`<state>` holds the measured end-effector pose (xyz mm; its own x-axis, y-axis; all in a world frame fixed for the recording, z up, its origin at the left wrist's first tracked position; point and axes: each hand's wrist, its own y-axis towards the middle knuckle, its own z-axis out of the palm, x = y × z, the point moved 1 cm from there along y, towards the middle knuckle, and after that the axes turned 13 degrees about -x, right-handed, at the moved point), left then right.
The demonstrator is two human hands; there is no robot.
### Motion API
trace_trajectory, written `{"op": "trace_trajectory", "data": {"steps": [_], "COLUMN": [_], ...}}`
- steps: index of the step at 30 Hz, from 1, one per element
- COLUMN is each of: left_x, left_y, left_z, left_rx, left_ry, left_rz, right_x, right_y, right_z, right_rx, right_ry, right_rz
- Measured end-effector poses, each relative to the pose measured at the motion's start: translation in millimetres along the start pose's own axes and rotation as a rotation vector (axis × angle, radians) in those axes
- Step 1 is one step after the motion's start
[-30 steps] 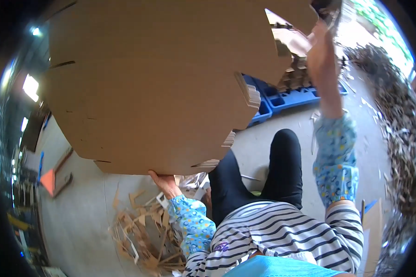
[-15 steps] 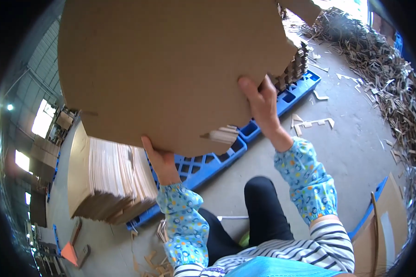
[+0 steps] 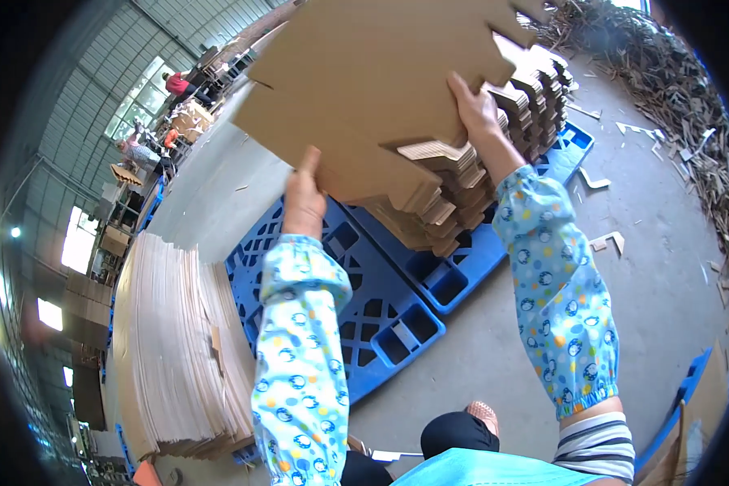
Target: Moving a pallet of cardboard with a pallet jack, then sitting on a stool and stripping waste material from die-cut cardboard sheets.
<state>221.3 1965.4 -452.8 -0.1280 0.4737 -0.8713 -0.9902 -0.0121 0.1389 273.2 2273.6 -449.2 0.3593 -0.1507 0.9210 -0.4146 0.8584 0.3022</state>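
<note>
A large brown cardboard sheet [image 3: 364,89] with notched edges is between my hands, over a stack of similarly notched cardboard pieces [image 3: 454,206]. My left hand [image 3: 304,198] grips its near left edge, thumb on top. My right hand [image 3: 476,109] holds the right edge beside a notch, its thumb also on the upper face. The fingers beneath the sheet are hidden. The notched stack rests on a blue plastic pallet [image 3: 409,324], and the sheet covers much of it. Whether the sheet touches the stack I cannot tell.
A tall stack of cardboard sheets [image 3: 174,340] stands at the left. Cardboard scraps form a heap [image 3: 648,89] at the far right, with loose offcuts [image 3: 607,241] on the grey floor. More cardboard [image 3: 680,429] leans at the lower right. People [image 3: 178,83] are in the far left background.
The sheet has moved forward and to the right, away from the left stack and over the notched stack. Both my arms reach farther out. The pallet and the notched stack show more fully.
</note>
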Motion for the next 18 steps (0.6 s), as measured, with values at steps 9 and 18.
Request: {"op": "trace_trajectory", "data": {"steps": [9, 18], "left_x": [135, 118], "left_y": [43, 69], "left_z": [-57, -56], "left_rx": [-0.210, -0.221], "left_ry": [0.264, 0.763], "left_rz": [-0.106, 0.163], "right_x": [-134, -154], "right_y": [-1, -6], "right_z": [12, 35], "right_rx": [0.335, 0.223], "right_ry": [-0.636, -0.783], "right_rz": [0.126, 0.022]}}
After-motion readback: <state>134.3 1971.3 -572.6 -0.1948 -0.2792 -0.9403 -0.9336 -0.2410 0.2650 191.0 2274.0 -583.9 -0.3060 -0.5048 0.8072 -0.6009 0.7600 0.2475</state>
